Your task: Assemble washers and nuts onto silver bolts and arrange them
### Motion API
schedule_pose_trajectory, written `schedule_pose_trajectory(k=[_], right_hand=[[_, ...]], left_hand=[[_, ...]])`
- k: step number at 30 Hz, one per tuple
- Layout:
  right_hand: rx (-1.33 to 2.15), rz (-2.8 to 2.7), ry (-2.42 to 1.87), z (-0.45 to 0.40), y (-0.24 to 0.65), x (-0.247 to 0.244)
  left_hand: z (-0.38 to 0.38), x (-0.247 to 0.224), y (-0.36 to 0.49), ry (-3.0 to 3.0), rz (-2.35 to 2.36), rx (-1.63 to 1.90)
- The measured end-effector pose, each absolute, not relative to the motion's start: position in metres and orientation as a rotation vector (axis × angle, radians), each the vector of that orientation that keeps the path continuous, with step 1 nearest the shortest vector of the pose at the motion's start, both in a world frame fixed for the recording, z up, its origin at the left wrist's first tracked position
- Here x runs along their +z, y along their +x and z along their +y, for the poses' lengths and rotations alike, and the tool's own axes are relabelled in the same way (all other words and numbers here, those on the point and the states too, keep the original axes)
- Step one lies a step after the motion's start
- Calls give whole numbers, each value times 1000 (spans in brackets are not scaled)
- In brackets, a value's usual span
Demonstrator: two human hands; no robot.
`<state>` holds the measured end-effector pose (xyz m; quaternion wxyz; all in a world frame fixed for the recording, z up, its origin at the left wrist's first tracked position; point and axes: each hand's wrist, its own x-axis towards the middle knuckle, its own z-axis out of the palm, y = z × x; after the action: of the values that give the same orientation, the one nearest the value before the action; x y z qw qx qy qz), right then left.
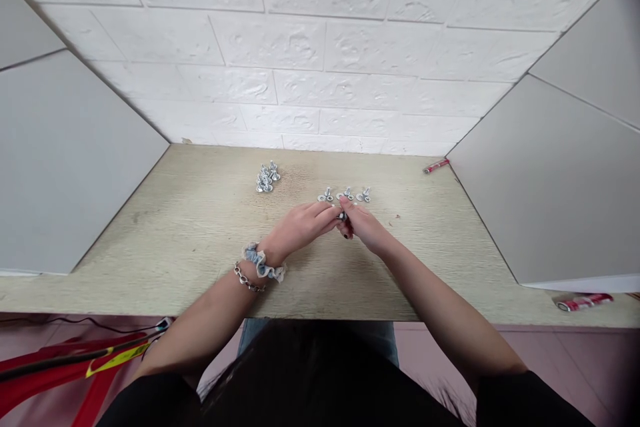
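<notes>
My left hand [303,225] and my right hand [364,225] meet over the middle of the wooden table. Between their fingertips is a small metal bolt piece [342,216], gripped from both sides; its details are too small to make out. Just behind the hands lie three small groups of hardware in a row: a left group [328,193], a middle group [349,192] and a right group [367,193], each with a bolt and flat washer-like rings. Farther left sits a pile of several assembled-looking bolts [267,177].
The light wooden tabletop [200,213] ends at a white brick-patterned wall [300,80]. Grey panels stand at left [65,160] and right [540,180]. A red battery-like cylinder [436,166] lies at the back right, another [585,302] at the front right. Red straps [60,363] hang below left.
</notes>
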<state>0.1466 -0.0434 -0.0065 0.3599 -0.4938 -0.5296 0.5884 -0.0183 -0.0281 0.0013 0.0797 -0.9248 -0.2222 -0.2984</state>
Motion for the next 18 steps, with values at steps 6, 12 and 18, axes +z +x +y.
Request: schedule_pose_trajectory(k=[6,12,18], right_hand=[[1484,-1361,-1192,-43,146,-6],[1471,-1296,-1152,-43,147,-5],[1451,-1261,-1136,-42,148,-5]], left_hand=[[-27,0,-19,-2801,-843,-942],[-27,-1,-18,-2914,-1026,-960],[-25,-2,-19,-2923,-1076,-986]])
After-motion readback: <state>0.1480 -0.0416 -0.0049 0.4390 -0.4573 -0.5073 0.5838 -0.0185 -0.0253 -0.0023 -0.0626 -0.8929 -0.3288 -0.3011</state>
